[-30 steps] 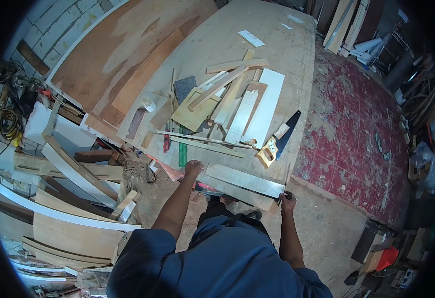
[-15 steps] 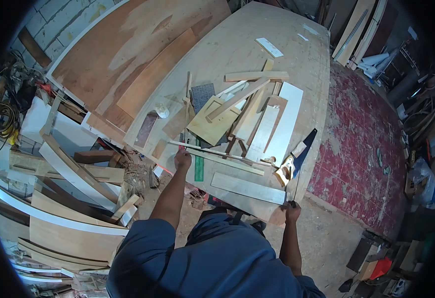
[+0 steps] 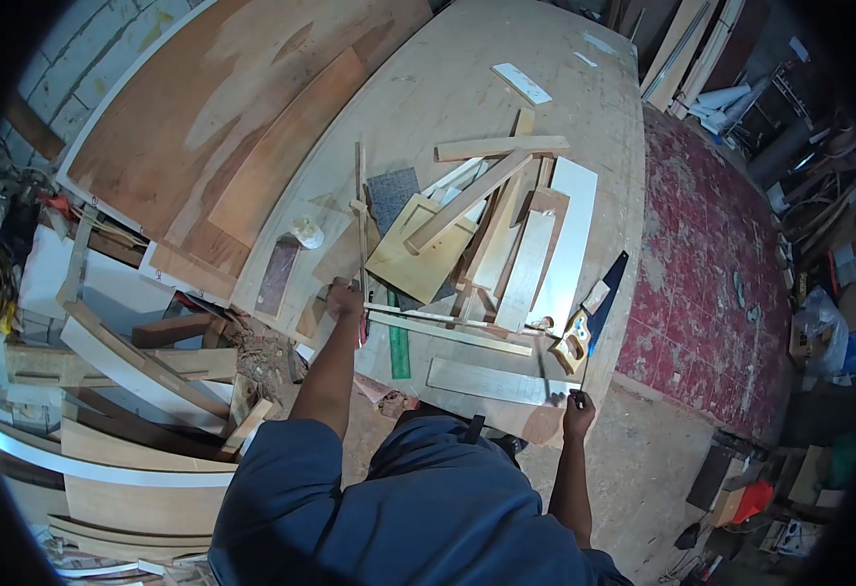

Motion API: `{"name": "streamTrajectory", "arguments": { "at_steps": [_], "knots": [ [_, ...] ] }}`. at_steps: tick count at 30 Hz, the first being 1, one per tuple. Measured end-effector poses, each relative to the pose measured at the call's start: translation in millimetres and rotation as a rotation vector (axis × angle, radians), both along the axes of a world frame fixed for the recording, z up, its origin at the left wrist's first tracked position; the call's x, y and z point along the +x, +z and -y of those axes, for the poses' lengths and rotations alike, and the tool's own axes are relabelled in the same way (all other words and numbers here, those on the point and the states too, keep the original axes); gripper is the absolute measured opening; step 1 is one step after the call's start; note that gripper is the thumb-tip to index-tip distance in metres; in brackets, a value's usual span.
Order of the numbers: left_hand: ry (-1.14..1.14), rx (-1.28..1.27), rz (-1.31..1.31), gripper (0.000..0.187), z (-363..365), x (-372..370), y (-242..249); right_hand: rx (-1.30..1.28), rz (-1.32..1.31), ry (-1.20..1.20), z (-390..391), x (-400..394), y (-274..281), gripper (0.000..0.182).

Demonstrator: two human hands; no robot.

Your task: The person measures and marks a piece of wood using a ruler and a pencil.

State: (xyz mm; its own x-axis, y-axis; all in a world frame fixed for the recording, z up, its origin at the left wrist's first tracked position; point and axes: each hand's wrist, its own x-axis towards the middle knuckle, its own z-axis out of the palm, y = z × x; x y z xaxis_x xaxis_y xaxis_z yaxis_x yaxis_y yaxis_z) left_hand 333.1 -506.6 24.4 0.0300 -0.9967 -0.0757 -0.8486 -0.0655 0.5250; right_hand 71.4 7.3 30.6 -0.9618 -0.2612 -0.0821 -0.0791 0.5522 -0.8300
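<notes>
My left hand [image 3: 345,296] is at the left edge of the wood pile, fingers curled, beside the left end of a thin wood strip [image 3: 418,314]. Whatever it may hold is hidden. My right hand [image 3: 577,418] is closed around a small dark object at the near right corner of the worktable, by the end of a pale flat board [image 3: 492,381]. Just beyond this hand lies a handsaw [image 3: 573,344] with a yellowish handle and dark blade. A green strip [image 3: 400,350] lies under the thin wood strips, right of my left hand.
The worktable [image 3: 428,93] carries a heap of wood offcuts, a yellowish panel [image 3: 418,249], a long white board [image 3: 570,215] and a whitish container [image 3: 306,232]. Large plywood sheets [image 3: 252,107] lean at left. Scrap wood lies lower left; a worn red floor [image 3: 692,264] is at right.
My left hand has shifted left and away from me, and the thin strip's left end now sits to its right. My right hand has moved only slightly. The camera view has shifted a little.
</notes>
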Motion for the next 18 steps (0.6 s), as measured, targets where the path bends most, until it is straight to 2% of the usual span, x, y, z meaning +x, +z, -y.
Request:
{"name": "streamTrajectory", "arguments": {
  "at_steps": [3, 5, 8, 12, 15, 18],
  "knots": [
    [-0.026, 0.020, 0.110, 0.023, 11.7, -1.3, -2.6, -0.066, 0.087, 0.037, 19.7, -2.0, 6.4, 0.012],
    [-0.069, 0.062, 0.292, 0.026, 17.1, -6.9, -6.0, -0.059, 0.076, 0.055, 28.0, -2.2, 8.9, 0.012],
    [-0.108, 0.114, 0.298, 0.033, 21.0, -12.2, -3.1, -0.106, 0.135, 0.033, 39.1, -2.0, 9.6, 0.012],
    [-0.138, 0.150, 0.250, 0.031, 22.7, -8.4, -1.7, -0.099, 0.143, 0.067, 44.3, 2.3, 14.7, 0.013],
    [-0.207, 0.146, 0.106, 0.027, 23.3, 1.3, -7.7, -0.061, 0.154, 0.105, 37.7, 4.3, 8.8, 0.014],
    [-0.254, 0.011, 0.157, 0.029, 15.2, 0.2, -4.9, -0.043, 0.171, 0.086, 30.9, 5.9, 0.0, 0.015]
  ]
}}
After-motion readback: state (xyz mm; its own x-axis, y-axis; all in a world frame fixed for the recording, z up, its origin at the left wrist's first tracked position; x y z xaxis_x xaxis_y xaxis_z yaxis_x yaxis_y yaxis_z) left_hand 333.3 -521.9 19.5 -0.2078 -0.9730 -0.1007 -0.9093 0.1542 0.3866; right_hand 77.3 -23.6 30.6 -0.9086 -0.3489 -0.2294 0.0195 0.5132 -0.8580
